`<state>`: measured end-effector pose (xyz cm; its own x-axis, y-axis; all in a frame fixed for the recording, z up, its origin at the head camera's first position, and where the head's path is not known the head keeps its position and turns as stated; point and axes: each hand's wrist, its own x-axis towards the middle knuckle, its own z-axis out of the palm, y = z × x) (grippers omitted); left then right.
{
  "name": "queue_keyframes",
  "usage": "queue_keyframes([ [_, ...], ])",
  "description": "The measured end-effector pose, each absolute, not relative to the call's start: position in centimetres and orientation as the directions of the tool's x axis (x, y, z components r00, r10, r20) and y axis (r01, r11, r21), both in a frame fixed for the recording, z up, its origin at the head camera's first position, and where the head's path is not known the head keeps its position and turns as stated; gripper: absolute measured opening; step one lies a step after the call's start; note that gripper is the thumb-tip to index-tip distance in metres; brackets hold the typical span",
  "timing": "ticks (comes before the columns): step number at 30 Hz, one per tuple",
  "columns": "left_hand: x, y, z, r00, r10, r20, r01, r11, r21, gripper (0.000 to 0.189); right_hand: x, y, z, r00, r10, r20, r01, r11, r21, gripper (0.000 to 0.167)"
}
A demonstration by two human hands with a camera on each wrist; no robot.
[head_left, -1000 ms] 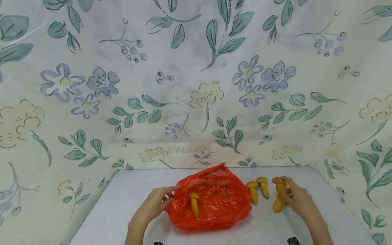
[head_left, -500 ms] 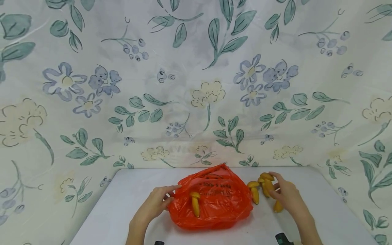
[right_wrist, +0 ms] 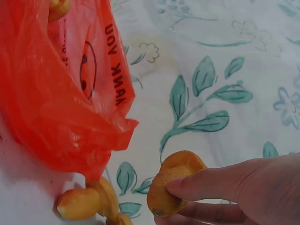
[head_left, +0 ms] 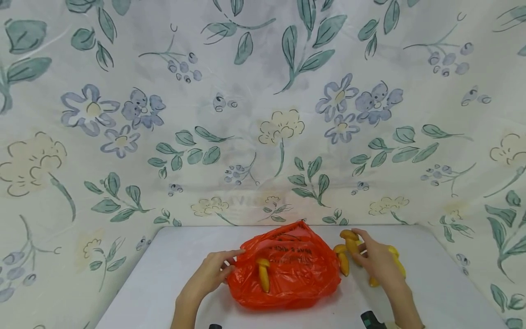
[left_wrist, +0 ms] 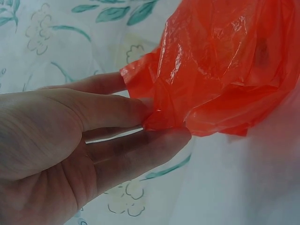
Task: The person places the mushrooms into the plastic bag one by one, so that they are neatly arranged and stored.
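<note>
A red plastic bag with dark printing lies on the table, its mouth spread. My left hand is at the bag's left edge; in the left wrist view the thumb and fingers pinch the red film. My right hand holds a yellow-brown mushroom between thumb and fingers, to the right of the bag. One mushroom lies within the bag's outline. Another mushroom lies against its right side, overlapped by the bag's edge in the right wrist view.
Beyond my right hand shows a bright yellow thing, mostly hidden. Part of another yellow-brown piece shows under the hand. The white table ends at a floral cloth hanging behind. Dark objects poke in at the bottom edge.
My right hand has moved left from the right-hand pieces, bringing a mushroom toward the bag and uncovering the bright yellow thing. My left hand stays at the bag's edge.
</note>
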<state>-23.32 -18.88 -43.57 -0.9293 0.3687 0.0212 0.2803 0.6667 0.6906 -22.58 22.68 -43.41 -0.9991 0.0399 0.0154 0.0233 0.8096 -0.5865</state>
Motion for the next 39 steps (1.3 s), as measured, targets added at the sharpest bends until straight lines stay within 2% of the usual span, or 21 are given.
queue_keyframes([
  [8, -23.2, -18.9, -43.8, -0.923, 0.384, 0.021, 0.290, 0.659, 0.694, 0.045, -22.4, 21.4, -42.9, -0.997, 0.008, 0.072, -0.036, 0.801, -0.598, 0.063],
  [15, -23.1, -18.8, -43.6, -0.921, 0.388, 0.030, 0.298, 0.653, 0.696, 0.045, -22.5, 19.7, -42.7, -0.999, -0.002, 0.049, -0.032, 0.789, -0.614, 0.062],
  [33, -23.2, -18.8, -43.6, -0.923, 0.384, 0.030, 0.299, 0.665, 0.684, 0.044, -21.7, 16.9, -41.9, -0.996, -0.015, 0.086, -0.069, 0.731, -0.679, 0.063],
  [39, -23.2, -18.7, -43.4, -0.925, 0.379, 0.027, 0.294, 0.668, 0.684, 0.044, -21.7, 16.5, -41.5, -0.993, -0.020, 0.113, -0.090, 0.752, -0.653, 0.064],
])
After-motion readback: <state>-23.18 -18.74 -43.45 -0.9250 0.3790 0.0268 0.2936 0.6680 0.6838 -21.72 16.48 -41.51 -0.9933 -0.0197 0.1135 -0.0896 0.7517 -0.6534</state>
